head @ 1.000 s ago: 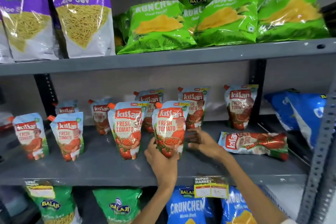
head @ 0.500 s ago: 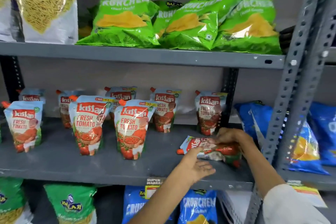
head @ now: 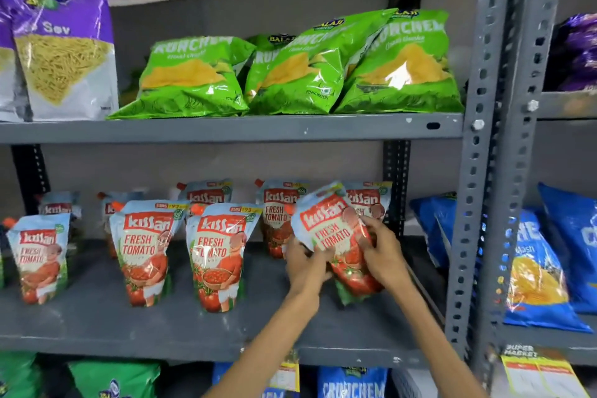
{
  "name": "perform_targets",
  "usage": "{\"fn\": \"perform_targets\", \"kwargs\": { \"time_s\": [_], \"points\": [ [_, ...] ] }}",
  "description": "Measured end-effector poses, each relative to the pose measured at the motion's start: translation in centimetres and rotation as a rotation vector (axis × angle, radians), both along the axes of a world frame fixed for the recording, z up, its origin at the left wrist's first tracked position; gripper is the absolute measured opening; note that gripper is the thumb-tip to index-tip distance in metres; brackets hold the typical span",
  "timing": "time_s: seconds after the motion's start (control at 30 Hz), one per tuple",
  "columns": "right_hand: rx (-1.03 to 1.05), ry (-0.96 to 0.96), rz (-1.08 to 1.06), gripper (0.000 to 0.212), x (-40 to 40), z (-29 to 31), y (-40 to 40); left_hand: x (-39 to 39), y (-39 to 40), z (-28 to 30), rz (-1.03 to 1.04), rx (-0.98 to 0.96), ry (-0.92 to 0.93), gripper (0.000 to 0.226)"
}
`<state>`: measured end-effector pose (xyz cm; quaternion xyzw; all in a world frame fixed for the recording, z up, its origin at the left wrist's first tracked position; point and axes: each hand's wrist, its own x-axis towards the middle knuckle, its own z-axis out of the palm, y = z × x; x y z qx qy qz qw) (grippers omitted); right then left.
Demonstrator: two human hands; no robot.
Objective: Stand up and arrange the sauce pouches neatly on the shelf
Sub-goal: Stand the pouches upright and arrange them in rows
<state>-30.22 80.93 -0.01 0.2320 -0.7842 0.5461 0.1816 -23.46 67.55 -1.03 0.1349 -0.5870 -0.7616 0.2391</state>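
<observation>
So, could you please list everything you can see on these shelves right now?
Held sauce pouch: one, red and pale blue, tilted, middle shelf right.
Standing sauce pouches: about eight, red and pale blue, two rows on middle shelf.
Green chip bags: about four, top shelf.
Purple snack bags: at least two, top shelf left.
Blue chip bags: several, neighbouring rack right.
Green and blue bags: several, bottom shelf, partly hidden.
Price tags: two, yellow, shelf edges.
Left hand: grip on pouch's lower left.
Right hand: grip on pouch's right side.
</observation>
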Motion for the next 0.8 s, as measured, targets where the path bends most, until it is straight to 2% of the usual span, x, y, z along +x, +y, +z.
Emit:
{"fn": "perform_targets", "kwargs": {
  "time_s": [0.07,0.13,0.23,0.37,0.47,0.57,0.67,0.8],
  "points": [
    [-0.097,0.062,0.046,0.043,0.3,-1.1,-0.8,-0.1,-1.6,0.5,0.034,-0.212,0.077,0.045],
    [-0.147,0.015,0.055,0.046,0.8,-3.1,-1.4,0.1,-2.8,-0.5,0.014,-0.387,0.115,0.047],
    [-0.167,-0.026,0.053,0.044,1.7,-6.0,-1.9,0.3,-3.8,-3.8,-0.029,-0.523,0.121,0.051],
    [-0.184,-0.083,0.049,0.041,1.9,-7.1,-1.7,0.1,-4.2,-5.9,-0.142,-0.435,0.123,0.048],
    [-0.085,-0.148,0.108,0.046,2.0,-7.9,-1.4,0.2,-4.4,-6.5,-0.244,-0.468,0.070,0.071],
    [-0.061,-0.235,0.161,0.051,2.0,-8.1,-0.9,-0.4,-4.7,-7.0,-0.275,-0.476,0.035,0.082],
    [-0.066,-0.250,0.146,0.041,2.4,-7.7,-0.2,-0.9,-4.1,-6.8,-0.273,-0.479,0.048,0.079],
    [-0.097,-0.264,0.060,0.039,2.1,-7.6,1.8,-1.8,-1.3,-6.8,-0.306,-0.471,0.067,0.075]
  ]
}}
